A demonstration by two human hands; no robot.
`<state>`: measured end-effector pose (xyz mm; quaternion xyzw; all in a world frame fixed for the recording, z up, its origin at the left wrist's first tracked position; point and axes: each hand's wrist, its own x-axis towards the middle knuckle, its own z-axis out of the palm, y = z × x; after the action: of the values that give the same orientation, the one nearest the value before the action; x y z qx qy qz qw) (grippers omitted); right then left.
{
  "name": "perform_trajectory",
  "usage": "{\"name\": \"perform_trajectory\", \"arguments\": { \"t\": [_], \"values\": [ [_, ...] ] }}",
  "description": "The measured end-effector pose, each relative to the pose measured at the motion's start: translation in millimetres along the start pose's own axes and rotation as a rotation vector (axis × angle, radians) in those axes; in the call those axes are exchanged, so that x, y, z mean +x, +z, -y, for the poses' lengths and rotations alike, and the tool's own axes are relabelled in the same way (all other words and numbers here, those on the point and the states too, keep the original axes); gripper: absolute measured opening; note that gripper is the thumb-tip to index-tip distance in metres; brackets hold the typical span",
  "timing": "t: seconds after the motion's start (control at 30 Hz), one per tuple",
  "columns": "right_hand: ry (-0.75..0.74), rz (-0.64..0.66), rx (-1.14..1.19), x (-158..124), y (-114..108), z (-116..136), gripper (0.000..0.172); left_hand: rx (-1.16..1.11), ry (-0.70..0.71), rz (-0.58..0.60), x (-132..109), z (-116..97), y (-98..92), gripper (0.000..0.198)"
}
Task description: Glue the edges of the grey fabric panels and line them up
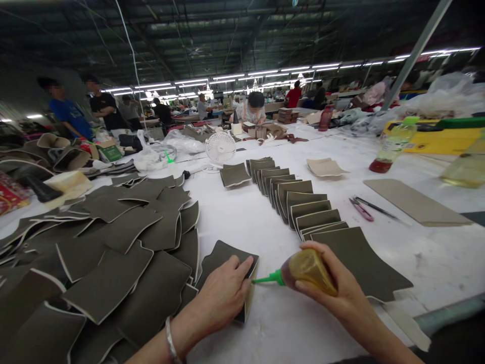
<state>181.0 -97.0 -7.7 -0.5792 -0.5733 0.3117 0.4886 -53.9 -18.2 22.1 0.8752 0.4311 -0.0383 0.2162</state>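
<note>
My right hand (333, 283) is wrapped round a squeeze bottle (310, 270) of amber liquid, tipped sideways with its green nozzle (269, 278) pointing left. The nozzle tip is at the right edge of a dark olive, leather-like panel (220, 255), close to my left fingertips. My left hand (227, 285) lies across that panel with fingers stretched out, pressing it on the white table; part of the panel is hidden beneath. A pale yellowish strip shows along its right edge. Left of it spreads a heap of similar panels (129, 227). An overlapping row of panels (303, 202) runs away from my right hand.
Pink-handled snips (361, 210) and a pen-like tool (379, 208) lie at right beside a flat beige board (417, 202). Behind stand a bottle with red liquid (394, 144), a yellow case (435, 136) and a small white fan (220, 147). A person (252, 108) sits across the table.
</note>
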Motion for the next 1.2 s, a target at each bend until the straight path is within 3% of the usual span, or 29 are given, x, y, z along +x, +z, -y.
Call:
{"name": "perform_trajectory", "arguments": {
  "t": [0.17, 0.4, 0.57, 0.73, 0.9, 1.1, 1.2],
  "values": [
    [-0.117, -0.123, -0.162, 10.6, -3.4, -0.9, 0.048, 0.005, 0.008, 0.003, 2.5, -0.2, -1.5, 0.052],
    [-0.095, -0.028, -0.106, 4.0, -1.7, -0.1, 0.046, -0.002, 0.0, 0.005, 1.3, -0.5, -0.8, 0.052],
    [-0.095, -0.127, -0.156, 7.6, -2.5, 0.7, 0.048, 0.012, -0.014, 0.0, 1.5, -1.9, -0.3, 0.053],
    [-0.068, 0.002, -0.078, 3.4, -2.9, 0.7, 0.048, 0.013, -0.021, -0.002, 1.7, -1.8, 0.2, 0.052],
    [-0.058, -0.087, -0.112, 3.7, -1.6, 0.6, 0.051, 0.007, -0.012, -0.02, 1.3, -1.0, 1.6, 0.052],
    [0.02, 0.054, 0.017, -10.7, 2.7, -0.4, 0.05, 0.024, -0.023, -0.011, -0.9, -6.1, 0.7, 0.053],
    [0.04, 0.027, 0.014, -13.1, 3.7, -1.1, 0.053, 0.034, -0.029, -0.023, -2.1, -7.8, 1.8, 0.052]
  ]
}}
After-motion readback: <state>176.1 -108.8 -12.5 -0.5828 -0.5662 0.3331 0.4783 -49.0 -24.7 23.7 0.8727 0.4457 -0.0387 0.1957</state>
